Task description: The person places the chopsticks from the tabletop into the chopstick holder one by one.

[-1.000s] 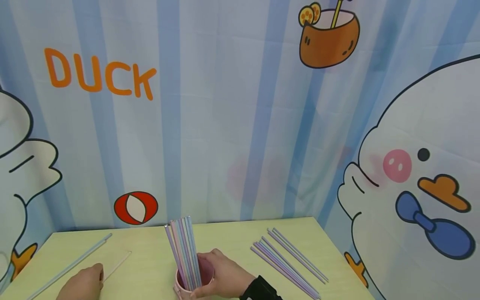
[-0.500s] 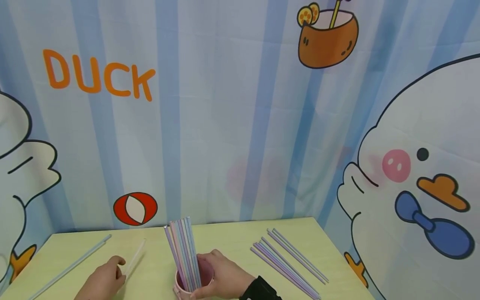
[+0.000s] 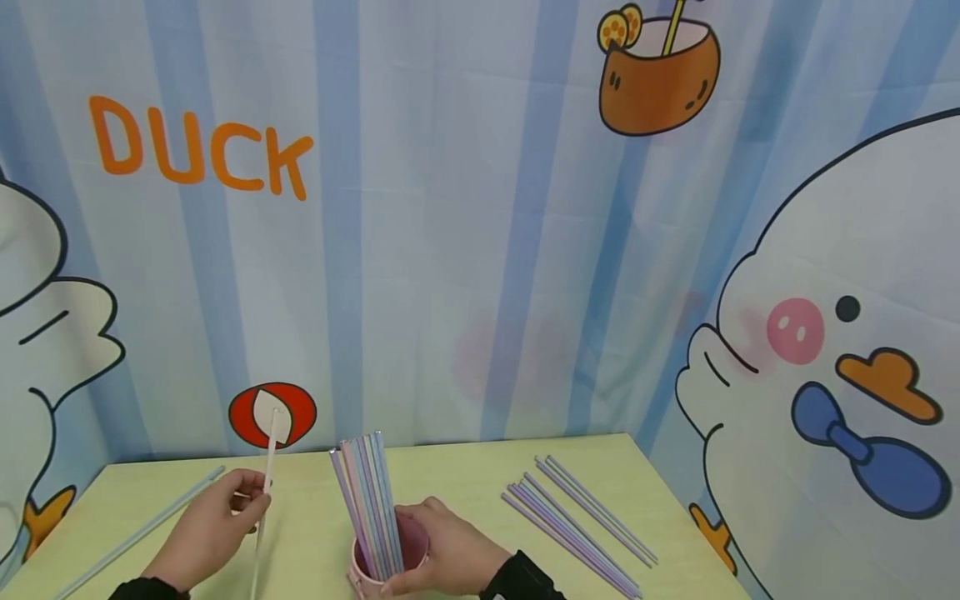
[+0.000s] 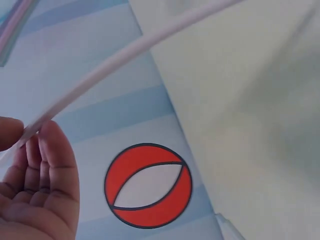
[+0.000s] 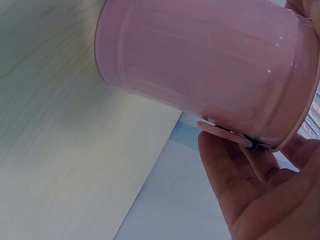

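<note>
Between thumb and fingertips my left hand (image 3: 212, 523) pinches a pale pink straw (image 3: 271, 450), which stands nearly upright left of the pink bucket (image 3: 367, 588). In the left wrist view the same straw (image 4: 110, 67) slants up to the right, away from the fingertips. My right hand (image 3: 448, 546) grips the bucket at its right side, near the rim. A bundle of pastel straws (image 3: 369, 504) stands in the bucket, leaning left. The right wrist view shows the bucket's smooth wall (image 5: 200, 55) and a small handle (image 5: 222, 131) beside the fingers.
On the table's right lie several purple and blue straws (image 3: 566, 533) with two more purple straws (image 3: 596, 508) behind them. A few pale blue straws (image 3: 142, 533) lie along the left. A printed curtain (image 3: 450, 250) hangs behind the yellowish table (image 3: 465, 467).
My left hand has lifted the pale pink straw from low over the table, moved right toward the bucket and turned the straw nearly upright. My right hand and the bucket have stayed put.
</note>
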Tool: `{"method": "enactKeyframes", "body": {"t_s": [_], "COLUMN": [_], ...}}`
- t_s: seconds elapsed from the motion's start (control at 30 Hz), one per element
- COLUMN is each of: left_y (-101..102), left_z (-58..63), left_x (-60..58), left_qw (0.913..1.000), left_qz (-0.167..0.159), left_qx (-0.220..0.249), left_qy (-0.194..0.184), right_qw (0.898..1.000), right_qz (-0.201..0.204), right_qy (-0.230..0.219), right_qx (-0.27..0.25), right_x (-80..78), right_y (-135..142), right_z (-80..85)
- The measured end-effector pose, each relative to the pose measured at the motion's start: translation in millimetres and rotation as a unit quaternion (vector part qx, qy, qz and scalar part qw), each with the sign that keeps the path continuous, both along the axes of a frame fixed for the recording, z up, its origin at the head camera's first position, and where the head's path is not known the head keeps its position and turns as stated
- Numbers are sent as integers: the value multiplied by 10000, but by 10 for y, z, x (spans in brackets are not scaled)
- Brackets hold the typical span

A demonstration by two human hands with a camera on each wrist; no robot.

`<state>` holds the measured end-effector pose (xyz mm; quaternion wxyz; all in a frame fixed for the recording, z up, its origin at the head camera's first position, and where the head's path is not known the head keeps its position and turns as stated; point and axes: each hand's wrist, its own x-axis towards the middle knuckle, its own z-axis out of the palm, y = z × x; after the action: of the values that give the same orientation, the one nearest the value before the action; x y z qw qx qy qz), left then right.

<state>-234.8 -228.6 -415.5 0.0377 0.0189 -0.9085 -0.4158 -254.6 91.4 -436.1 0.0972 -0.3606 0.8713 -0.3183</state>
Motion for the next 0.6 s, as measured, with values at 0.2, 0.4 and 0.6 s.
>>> {"method": "enactKeyframes", "body": {"t_s": [0.2, 0.4, 0.6], "left_y": [104, 229, 356], "left_z": [234, 456, 595], "left_x": [98, 173, 236], "left_qw": [9987, 9939, 9867], "left_qz": [147, 154, 24], "left_qx": [228, 483, 732], "left_qy": [429, 983, 1449], "right_qw": [9999, 9999, 9999], "right_qz": [-62, -91, -103], "right_qy": [-92, -62, 28], "right_qx": [16, 46, 98], "right_x": [3, 10, 16], "right_y": [-5, -8, -7], "right_z": [-5, 3, 11]}}
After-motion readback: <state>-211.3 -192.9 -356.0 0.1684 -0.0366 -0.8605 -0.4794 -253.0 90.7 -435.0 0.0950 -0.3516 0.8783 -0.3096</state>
